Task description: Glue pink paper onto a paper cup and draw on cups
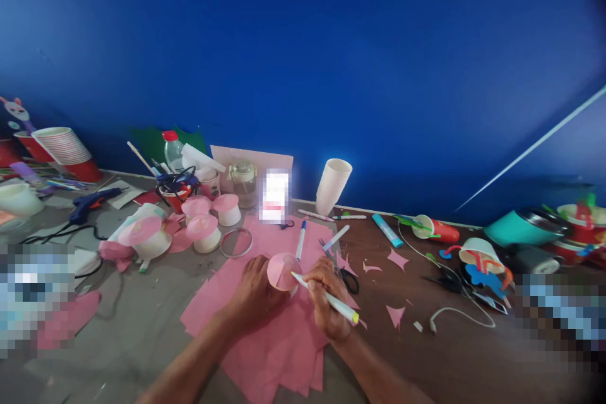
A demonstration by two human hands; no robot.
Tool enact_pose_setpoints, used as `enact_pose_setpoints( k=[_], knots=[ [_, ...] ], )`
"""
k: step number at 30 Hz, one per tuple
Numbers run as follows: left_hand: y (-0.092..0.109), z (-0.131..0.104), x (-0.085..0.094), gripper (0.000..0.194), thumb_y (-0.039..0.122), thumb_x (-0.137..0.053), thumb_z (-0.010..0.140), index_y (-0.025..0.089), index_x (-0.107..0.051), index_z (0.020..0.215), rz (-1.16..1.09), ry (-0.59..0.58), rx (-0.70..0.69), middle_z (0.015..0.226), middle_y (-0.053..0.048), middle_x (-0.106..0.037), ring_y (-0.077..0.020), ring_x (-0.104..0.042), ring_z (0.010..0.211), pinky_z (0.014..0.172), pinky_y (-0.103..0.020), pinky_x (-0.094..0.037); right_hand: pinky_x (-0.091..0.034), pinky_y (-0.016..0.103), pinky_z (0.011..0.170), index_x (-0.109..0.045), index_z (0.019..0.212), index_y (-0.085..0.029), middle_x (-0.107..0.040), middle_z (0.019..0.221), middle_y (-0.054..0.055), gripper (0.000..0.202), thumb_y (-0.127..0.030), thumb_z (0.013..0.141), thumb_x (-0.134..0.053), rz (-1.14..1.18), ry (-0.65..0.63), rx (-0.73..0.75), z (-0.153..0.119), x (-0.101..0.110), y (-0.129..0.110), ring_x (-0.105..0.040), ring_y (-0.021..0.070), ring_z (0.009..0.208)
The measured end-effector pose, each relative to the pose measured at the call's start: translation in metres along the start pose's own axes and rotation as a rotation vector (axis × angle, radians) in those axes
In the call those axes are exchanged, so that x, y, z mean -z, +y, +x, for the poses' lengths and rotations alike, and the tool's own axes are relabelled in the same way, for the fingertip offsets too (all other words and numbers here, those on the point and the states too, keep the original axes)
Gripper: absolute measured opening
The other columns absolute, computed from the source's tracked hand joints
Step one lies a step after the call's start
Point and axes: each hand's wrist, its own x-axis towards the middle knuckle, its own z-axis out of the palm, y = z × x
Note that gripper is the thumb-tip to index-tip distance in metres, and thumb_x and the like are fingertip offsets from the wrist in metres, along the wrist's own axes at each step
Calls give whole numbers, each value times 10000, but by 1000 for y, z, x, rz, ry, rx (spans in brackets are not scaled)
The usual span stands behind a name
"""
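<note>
Right hand angles a slim white marker at round pink paper.

A hand could pass over the bare desk at lower left or lower right of the frame. Pink-topped cups crowd left of centre, a tall cup stack rises near the wall, and a white cord snakes across the right.
</note>
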Motion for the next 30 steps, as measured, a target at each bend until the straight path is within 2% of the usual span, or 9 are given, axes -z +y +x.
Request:
enact_pose_setpoints(
  k=[17,25,30],
  knots=[
    [-2,0,0,83,259,-602,827,203,-602,889,-4,-1,-23,877,-69,-625,-236,-572,842,779,-374,-486,-409,384,722,-557,798,-245,-537,666,-54,155,-132,870,-480,21,-60,53,1,-3,-4,-508,157,589],
    [-4,-1,-3,89,274,-594,848,208,-581,907,-23,15,-24,881,-59,-613,-232,-564,841,774,-377,-480,-401,386,737,-544,794,-244,-529,663,-61,170,-116,879,-471,11,-66,49,1,-1,1,-512,156,606],
    [-6,-1,-2,136,280,-614,833,193,-606,937,-26,0,-47,898,-76,-623,-240,-572,833,752,-381,-481,-393,377,716,-512,745,-232,-489,648,-56,193,-150,911,-457,5,-70,23,1,3,7,-463,144,585]
  ],
)
